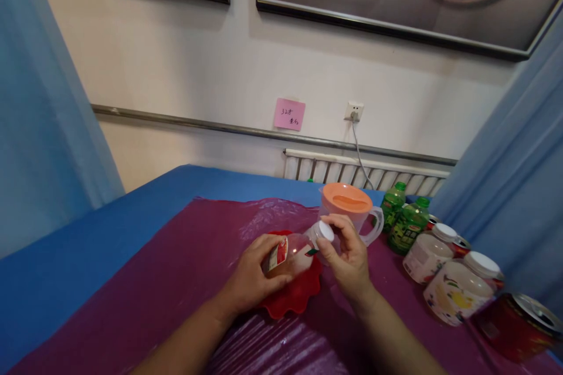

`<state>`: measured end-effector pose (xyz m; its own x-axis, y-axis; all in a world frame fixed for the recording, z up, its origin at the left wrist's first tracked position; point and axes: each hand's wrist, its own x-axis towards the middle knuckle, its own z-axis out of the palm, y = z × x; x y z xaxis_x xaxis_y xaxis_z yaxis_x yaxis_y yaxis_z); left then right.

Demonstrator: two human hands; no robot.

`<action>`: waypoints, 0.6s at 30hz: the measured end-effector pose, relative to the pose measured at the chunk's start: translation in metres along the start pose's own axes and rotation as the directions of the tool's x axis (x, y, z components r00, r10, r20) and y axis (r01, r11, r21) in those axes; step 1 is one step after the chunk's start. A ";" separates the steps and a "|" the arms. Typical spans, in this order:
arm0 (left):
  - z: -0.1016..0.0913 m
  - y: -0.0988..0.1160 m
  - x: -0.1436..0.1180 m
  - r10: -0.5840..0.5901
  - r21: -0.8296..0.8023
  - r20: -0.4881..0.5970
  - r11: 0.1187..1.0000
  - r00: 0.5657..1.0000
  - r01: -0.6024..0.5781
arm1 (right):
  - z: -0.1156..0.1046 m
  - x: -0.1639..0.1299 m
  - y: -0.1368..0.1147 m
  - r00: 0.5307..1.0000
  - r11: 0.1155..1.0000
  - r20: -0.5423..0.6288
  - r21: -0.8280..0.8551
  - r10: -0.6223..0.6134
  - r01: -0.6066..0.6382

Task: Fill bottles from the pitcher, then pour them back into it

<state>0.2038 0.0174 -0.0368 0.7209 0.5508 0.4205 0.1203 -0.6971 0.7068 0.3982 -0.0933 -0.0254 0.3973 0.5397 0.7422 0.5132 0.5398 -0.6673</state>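
Observation:
My left hand grips the body of a small clear bottle with a red-and-white label, held tilted over a red scalloped dish. My right hand has its fingers closed around the bottle's white cap. Just behind the hands stands a clear plastic jug with an orange lid and a handle on its right side.
A purple plastic sheet covers a blue table. At the right stand two green bottles, two white-capped bottles and a red can. Blue curtains hang on both sides; a radiator runs along the wall behind.

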 end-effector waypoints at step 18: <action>-0.001 0.001 0.001 -0.014 -0.032 0.012 0.999 1.000 0.014 | 0.013 -0.008 -0.013 0.977 0.914 -0.051 0.364 0.209 -0.176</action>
<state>0.2036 0.0175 -0.0352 0.7272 0.5549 0.4041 0.1087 -0.6744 0.7303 0.3785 -0.0965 -0.0235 0.5341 0.6067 0.5889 0.1222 0.6338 -0.7638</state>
